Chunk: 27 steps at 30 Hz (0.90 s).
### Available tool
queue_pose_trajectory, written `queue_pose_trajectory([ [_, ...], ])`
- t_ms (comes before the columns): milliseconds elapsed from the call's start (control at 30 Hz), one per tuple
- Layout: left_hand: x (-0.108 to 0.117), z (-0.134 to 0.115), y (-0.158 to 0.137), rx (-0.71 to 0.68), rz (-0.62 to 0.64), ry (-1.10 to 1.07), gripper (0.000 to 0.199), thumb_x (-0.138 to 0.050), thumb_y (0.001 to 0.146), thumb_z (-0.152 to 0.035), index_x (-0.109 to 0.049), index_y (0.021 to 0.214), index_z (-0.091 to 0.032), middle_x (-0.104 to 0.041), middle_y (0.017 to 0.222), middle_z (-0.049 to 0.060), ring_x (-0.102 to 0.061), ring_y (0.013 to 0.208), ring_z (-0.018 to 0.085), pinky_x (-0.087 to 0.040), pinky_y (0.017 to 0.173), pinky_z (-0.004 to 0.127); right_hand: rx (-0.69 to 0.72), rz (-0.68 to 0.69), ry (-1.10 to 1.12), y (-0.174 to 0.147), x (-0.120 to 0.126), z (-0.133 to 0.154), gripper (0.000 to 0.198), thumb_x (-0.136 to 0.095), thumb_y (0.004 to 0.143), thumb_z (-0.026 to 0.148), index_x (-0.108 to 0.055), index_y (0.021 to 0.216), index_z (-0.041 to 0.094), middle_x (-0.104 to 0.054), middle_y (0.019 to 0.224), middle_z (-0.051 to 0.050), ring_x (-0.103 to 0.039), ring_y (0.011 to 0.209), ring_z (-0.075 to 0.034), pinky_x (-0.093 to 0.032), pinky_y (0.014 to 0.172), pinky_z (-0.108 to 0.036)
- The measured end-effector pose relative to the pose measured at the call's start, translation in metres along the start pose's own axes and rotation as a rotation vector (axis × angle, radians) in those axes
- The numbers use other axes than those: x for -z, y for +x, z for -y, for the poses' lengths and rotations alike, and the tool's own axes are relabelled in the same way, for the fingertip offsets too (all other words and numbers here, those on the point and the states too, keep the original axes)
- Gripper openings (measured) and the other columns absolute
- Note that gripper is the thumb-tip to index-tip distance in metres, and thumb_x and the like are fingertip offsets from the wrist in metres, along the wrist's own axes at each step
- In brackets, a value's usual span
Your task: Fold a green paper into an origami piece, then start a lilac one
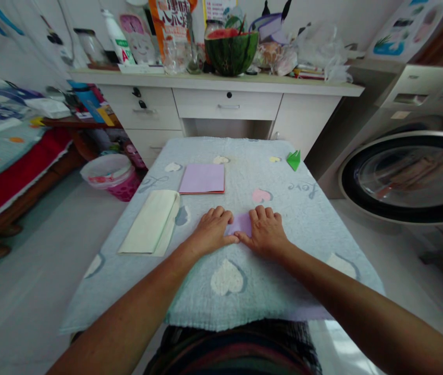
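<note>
A small piece of purple origami paper (241, 225) lies flat on the cloth-covered table, mostly hidden under my hands. My left hand (214, 229) grips its left side, fingers curled over the far edge and thumb along the near one. On the right side my right hand (266, 229) grips it in the same way. The two thumb tips meet at the paper's near edge. Beyond my left hand is a stack of square paper (202, 178), purple on top with red at its edge. A folded green paper piece (294, 160) sits near the table's far right corner.
A folded pale-green sheet or booklet (149, 221) lies left of my hands on the heart-patterned tablecloth (284, 281). Behind the table stands a white drawer cabinet (227, 104) carrying half a watermelon (231, 54), jars and bags. A washing machine (409, 104) is right, a pink bin (122, 179) left.
</note>
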State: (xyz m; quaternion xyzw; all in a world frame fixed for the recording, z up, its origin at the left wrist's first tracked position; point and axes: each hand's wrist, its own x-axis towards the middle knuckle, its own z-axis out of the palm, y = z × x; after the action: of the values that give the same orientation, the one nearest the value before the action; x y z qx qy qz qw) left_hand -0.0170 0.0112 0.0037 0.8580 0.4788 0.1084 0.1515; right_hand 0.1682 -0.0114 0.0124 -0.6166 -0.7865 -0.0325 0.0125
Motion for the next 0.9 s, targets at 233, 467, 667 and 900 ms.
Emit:
queue_pose_trajectory([
  [233,0.008,0.008,-0.003,-0.035,0.083,-0.145,0.036,-0.069,0.075,-0.041,-0.054,0.103,-0.023,-0.05,0.107,0.003,-0.047,0.104,0.023,-0.04,0.091,0.036,-0.017,-0.047,0.011,-0.005,-0.005,0.004,0.071,-0.032,0.081,0.079,-0.056,0.102,0.015,-0.054,0.107,-0.016,-0.045,0.098,-0.033,-0.034,0.083,-0.047],
  [467,0.014,0.011,-0.005,-0.088,0.115,-0.177,0.008,-0.054,0.087,-0.029,-0.057,0.089,-0.023,-0.049,0.103,0.002,-0.045,0.1,0.02,-0.039,0.093,0.035,-0.038,-0.014,0.035,-0.004,0.0,0.005,0.063,-0.038,0.083,0.073,-0.055,0.105,0.016,-0.053,0.11,-0.016,-0.044,0.1,-0.032,-0.034,0.084,-0.046],
  [667,0.013,0.013,-0.005,-0.116,0.133,-0.183,0.01,-0.063,0.081,-0.027,-0.059,0.089,-0.023,-0.049,0.104,0.002,-0.045,0.103,0.02,-0.038,0.094,0.035,-0.041,-0.018,0.028,-0.005,-0.001,0.004,0.046,-0.043,0.089,0.057,-0.055,0.106,0.017,-0.054,0.11,-0.015,-0.044,0.101,-0.032,-0.033,0.084,-0.046],
  [900,0.014,0.013,-0.005,-0.099,0.141,-0.148,0.008,-0.064,0.08,-0.03,-0.06,0.08,-0.023,-0.049,0.106,0.002,-0.044,0.104,0.021,-0.036,0.095,0.037,-0.054,-0.041,0.035,-0.006,-0.003,0.01,0.066,-0.038,0.082,0.074,-0.055,0.104,0.015,-0.054,0.108,-0.017,-0.044,0.099,-0.033,-0.033,0.085,-0.047],
])
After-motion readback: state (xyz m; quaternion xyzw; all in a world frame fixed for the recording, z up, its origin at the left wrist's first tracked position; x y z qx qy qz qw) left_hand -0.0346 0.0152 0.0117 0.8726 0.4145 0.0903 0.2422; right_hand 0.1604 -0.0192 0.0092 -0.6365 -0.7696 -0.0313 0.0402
